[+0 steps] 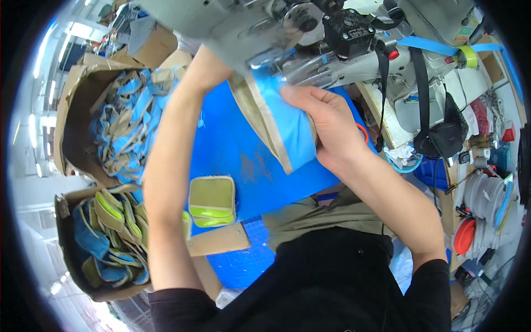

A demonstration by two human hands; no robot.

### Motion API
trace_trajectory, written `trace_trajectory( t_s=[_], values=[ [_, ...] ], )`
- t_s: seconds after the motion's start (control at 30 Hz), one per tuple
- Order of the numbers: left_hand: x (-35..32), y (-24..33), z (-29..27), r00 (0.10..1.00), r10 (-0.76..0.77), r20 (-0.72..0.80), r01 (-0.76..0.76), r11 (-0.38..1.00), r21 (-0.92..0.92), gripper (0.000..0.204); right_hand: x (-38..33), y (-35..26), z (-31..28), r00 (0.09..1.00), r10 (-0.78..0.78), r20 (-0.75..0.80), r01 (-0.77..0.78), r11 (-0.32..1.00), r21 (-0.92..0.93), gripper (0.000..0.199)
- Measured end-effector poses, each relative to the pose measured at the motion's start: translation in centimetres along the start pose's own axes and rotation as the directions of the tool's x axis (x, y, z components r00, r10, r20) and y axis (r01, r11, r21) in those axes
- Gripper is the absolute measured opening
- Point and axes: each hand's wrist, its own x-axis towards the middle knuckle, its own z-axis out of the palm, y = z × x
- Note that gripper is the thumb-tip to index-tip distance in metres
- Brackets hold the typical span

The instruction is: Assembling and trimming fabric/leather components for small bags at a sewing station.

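A blue fabric piece [290, 130] with khaki edging and a khaki panel hangs at the sewing machine [260, 27], its upper edge up against the metal parts under the machine head. My right hand [332, 119] grips its right side, thumb on the blue face and the other fingers behind. Beyond the fabric's upper left, my left hand [213, 72] reaches under the machine head, which hides its fingers. On the blue work surface [221, 144] lies a squarish olive pouch [212, 200] with a bright yellow-green strip, near my left forearm.
At the left, one cardboard box [80, 133] holds a heap of blue and khaki strips; another box [69, 243] holds several blue, olive and yellow-green pieces. A red ring-shaped handle [363, 133] shows beside my right wrist. Blue tape [428, 44] runs in from the upper right.
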Motion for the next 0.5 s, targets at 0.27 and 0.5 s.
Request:
trace_trajectory(
  t_s=[0.27,0.5],
  values=[
    [-21.9,12.4,8.9,0.931,-0.194,-0.310,0.140,0.972,-0.188,0.026,-4.8,2.5,-3.0,0.946,-0.272,0.178,0.319,0.886,-0.336,0.027],
    [-20.7,14.2,3.8,0.877,-0.467,0.113,0.313,0.377,-0.872,0.017,-6.1,2.8,-4.4,0.905,-0.370,0.210,0.420,0.854,-0.305,0.027]
  ],
)
